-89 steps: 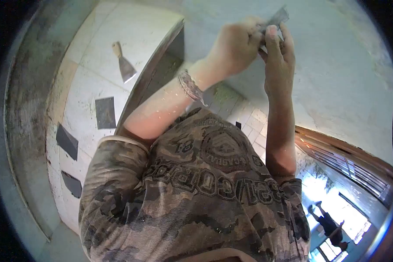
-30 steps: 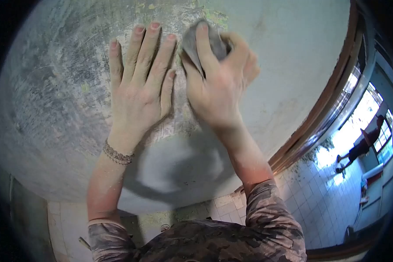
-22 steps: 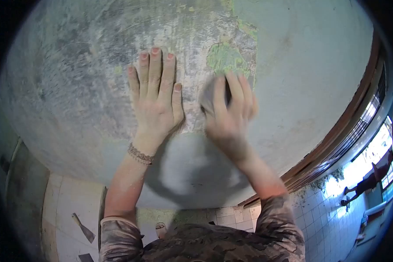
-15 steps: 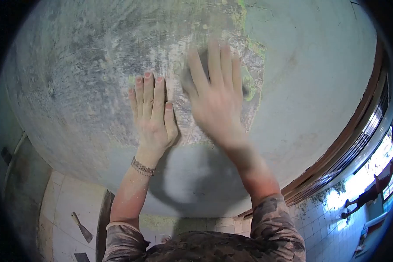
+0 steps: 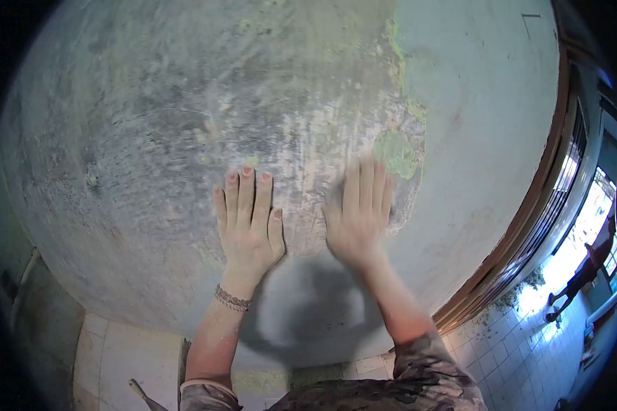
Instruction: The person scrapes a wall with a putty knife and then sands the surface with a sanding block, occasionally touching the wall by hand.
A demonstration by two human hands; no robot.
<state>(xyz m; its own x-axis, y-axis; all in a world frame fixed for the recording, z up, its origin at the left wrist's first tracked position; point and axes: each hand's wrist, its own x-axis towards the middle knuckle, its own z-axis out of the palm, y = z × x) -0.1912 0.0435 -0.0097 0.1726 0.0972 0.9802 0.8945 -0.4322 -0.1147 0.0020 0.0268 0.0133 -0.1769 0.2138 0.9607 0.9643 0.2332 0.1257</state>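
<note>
A large wall (image 5: 480,157) fills the view, pale green on the right, with a scraped grey and whitish patch (image 5: 253,130) across its middle and left. Flat against the lower part of this patch lies my left hand (image 5: 249,222), palm to the wall and fingers pointing up. A braided bracelet (image 5: 232,299) circles that wrist. To its right, my right hand (image 5: 360,216) also rests on the patch, slightly blurred, fingers stretched upward. Just above its fingertips is a bit of remaining green paint (image 5: 396,155). Neither hand holds anything.
A scraper (image 5: 144,395) with a light handle lies on the tiled floor (image 5: 134,356) at the lower left, partly cut off. On the right runs a brown wooden frame (image 5: 528,240) with a barred window. Farther off, a person (image 5: 586,274) stands near a bright opening.
My right hand has come down the wall and nearer to my left hand. The view has tilted up, so the scraper sits lower in it. My left hand stays flat on the wall.
</note>
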